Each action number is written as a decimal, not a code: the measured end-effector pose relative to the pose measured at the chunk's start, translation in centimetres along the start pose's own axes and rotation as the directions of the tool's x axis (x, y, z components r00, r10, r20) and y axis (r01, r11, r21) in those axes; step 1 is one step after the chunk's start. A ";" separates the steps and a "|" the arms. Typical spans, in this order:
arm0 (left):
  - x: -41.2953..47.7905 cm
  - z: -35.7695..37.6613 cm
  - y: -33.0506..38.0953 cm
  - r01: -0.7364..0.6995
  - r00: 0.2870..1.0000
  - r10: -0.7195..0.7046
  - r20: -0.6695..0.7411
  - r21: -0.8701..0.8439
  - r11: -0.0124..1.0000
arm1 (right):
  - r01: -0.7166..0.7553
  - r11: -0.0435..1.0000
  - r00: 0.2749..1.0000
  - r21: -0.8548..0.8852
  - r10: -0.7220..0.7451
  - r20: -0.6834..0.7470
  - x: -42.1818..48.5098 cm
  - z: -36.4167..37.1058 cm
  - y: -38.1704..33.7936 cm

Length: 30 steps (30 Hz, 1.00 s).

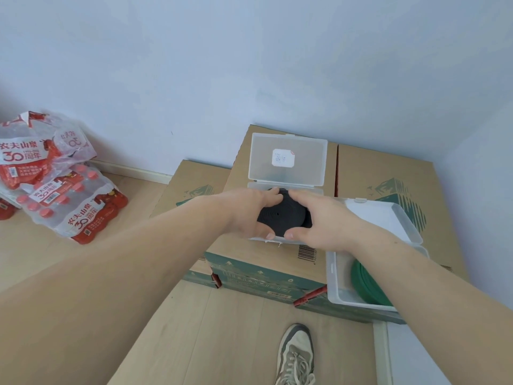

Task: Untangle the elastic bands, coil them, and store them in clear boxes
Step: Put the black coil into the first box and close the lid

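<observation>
The left grip (249,215) and right grip (319,218) curl round the black coiled band (283,215) from either side, thumbs nearest, holding it in the mouth of the open clear box (311,189) on a cardboard carton (263,254). Beside it, a second box (337,282) holds a green coil (366,284).

Coil (281,215) in box (287,162); cartons (388,173) beneath

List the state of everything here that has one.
Centre clear box: lid up, open.
Black band: coiled, at that box's opening.
Left hand: grips the black band.
Right hand: grips the black band.
Right clear box: open.
Green band: coiled, inside it.
</observation>
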State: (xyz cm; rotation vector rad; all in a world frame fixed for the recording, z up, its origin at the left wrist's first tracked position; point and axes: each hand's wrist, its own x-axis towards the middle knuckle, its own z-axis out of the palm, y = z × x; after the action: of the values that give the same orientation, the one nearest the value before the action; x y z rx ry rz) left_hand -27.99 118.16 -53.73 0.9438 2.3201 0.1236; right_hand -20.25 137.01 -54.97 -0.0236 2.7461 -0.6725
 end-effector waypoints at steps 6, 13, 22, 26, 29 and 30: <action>-0.2 0.1 -0.1 0.016 1.000 -0.016 0.011 -0.053 0.998 | -0.047 0.998 0.999 0.048 0.047 -0.003 0.3 0.0 -0.3; -1.0 0.9 0.5 0.038 0.983 -0.047 -0.179 -0.055 0.998 | -0.076 0.945 0.959 0.318 0.156 -0.236 -0.8 -0.5 -0.1; -3.2 1.4 -0.2 0.047 0.910 -0.160 -0.383 -0.288 0.957 | -0.199 0.659 0.918 0.726 0.385 -0.097 3.5 -2.6 1.4; -4.2 1.5 -0.9 0.027 0.831 -0.224 -0.510 -0.365 0.931 | -0.121 0.513 0.906 0.850 0.408 -0.117 3.8 -3.8 1.3; -5.3 0.9 -0.8 -0.001 0.704 -0.304 -0.642 -0.429 0.903 | -0.082 0.621 0.902 0.780 0.379 -0.207 2.0 -4.7 0.1; -5.6 0.7 -0.6 -0.009 0.674 -0.327 -0.663 -0.450 0.893 | -0.069 0.687 0.895 0.724 0.363 -0.259 1.0 -4.9 -0.4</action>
State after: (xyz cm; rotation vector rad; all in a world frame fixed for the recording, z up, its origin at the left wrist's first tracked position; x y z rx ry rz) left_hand -24.87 113.90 -51.56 0.4822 2.8909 1.0664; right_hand -22.74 138.76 -50.93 0.6756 2.5499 -1.7610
